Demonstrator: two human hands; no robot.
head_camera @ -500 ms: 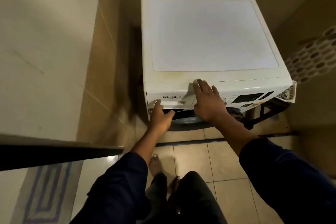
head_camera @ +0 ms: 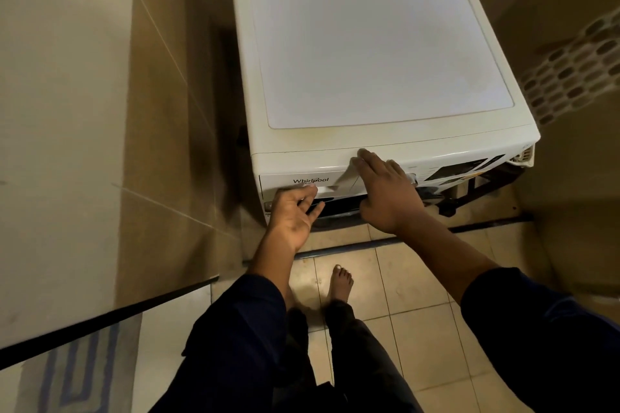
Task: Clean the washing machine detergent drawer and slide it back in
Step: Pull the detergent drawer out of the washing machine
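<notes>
A white front-loading washing machine (head_camera: 369, 50) stands against the wall. Its detergent drawer (head_camera: 302, 182), marked with a brand name, sits at the top left of the front panel and looks flush with it. My left hand (head_camera: 292, 213) hangs just below the drawer's handle recess, palm turned up, fingers loosely curled and holding nothing. My right hand (head_camera: 385, 193) lies flat with straight fingers on the panel to the right of the drawer, fingertips at the top edge.
A tiled wall (head_camera: 161, 111) runs close along the machine's left side. A perforated white basket (head_camera: 577, 67) stands to the right. The control display (head_camera: 469, 169) is right of my right hand. My bare foot (head_camera: 340, 283) stands on the tiled floor.
My left hand has come off the drawer handle, dropped slightly and turned palm up. My right hand stays flat on the panel.
</notes>
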